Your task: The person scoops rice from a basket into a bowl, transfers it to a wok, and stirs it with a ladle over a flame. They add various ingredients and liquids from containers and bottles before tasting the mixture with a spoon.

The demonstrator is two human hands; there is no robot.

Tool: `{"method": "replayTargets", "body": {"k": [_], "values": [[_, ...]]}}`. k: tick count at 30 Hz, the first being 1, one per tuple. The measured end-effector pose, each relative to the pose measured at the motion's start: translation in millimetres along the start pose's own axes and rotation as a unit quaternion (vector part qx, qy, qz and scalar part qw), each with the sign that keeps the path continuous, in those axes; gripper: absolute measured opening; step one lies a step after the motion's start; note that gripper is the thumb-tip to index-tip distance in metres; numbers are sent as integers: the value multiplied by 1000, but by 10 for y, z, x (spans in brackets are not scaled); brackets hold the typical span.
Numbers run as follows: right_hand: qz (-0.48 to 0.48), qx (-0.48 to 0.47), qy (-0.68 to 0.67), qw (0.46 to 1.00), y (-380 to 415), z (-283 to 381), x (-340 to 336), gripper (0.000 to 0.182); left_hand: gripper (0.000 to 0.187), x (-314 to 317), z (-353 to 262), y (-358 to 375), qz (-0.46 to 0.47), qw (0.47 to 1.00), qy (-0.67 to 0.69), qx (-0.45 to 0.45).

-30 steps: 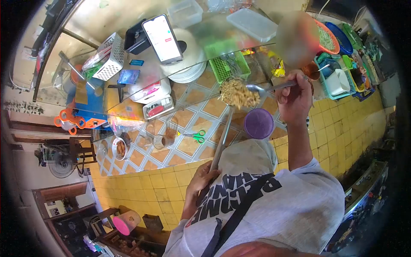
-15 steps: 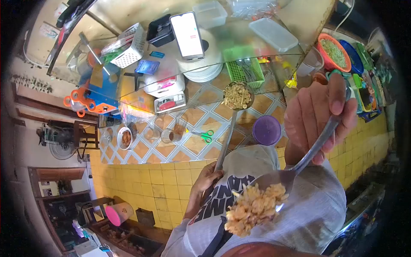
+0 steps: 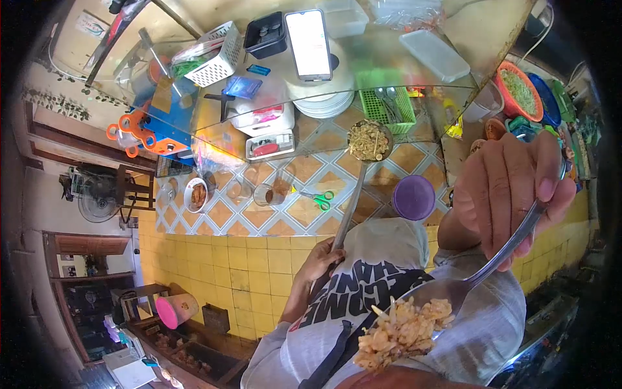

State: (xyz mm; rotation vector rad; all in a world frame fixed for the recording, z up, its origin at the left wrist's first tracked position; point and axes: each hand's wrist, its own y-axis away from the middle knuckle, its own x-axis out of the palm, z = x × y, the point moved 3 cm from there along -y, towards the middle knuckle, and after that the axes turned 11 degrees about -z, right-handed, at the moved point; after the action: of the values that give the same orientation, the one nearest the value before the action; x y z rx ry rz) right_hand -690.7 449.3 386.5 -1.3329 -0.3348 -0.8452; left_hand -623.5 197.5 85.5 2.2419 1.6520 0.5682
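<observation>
My right hand is closed round the handle of a metal spoon, raised close to the camera. Fried rice is heaped on the spoon's bowl, which tilts toward the lower edge of the view. Lower and to the left, my left hand is wrapped round the long handle of a ladle. The ladle's round head holds chopped, brownish-yellow food and appears over the patterned tabletop. A purple round lid or container is between the ladle and my right hand.
On the tiled-pattern table are green-handled scissors, a glass and a white bowl. A glass shelf behind carries a phone. Plates and a green basket are at the back. An orange basin stands right.
The view has shifted, so the table things appear farther right. The spoon with the rice appears slightly lower and to the right. Both hands keep their holds.
</observation>
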Motion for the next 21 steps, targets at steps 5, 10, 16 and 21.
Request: {"method": "replayTargets", "body": {"k": [5, 10, 16, 21], "values": [[-1, -6, 25, 1000, 0, 13, 6, 20, 15, -7, -26, 2, -4, 1000, -11, -7], [13, -22, 24, 999, 5, 18, 25, 21, 20, -26, 16, -20, 10, 999, 3, 31], [31, -66, 61, 996, 39, 81, 82, 20, 22, -39, -18, -8, -6, 1000, -4, -11], [45, -85, 61, 993, 41, 79, 112, 19, 21, -29, -54, -1, 1, 1000, 5, -16]]}}
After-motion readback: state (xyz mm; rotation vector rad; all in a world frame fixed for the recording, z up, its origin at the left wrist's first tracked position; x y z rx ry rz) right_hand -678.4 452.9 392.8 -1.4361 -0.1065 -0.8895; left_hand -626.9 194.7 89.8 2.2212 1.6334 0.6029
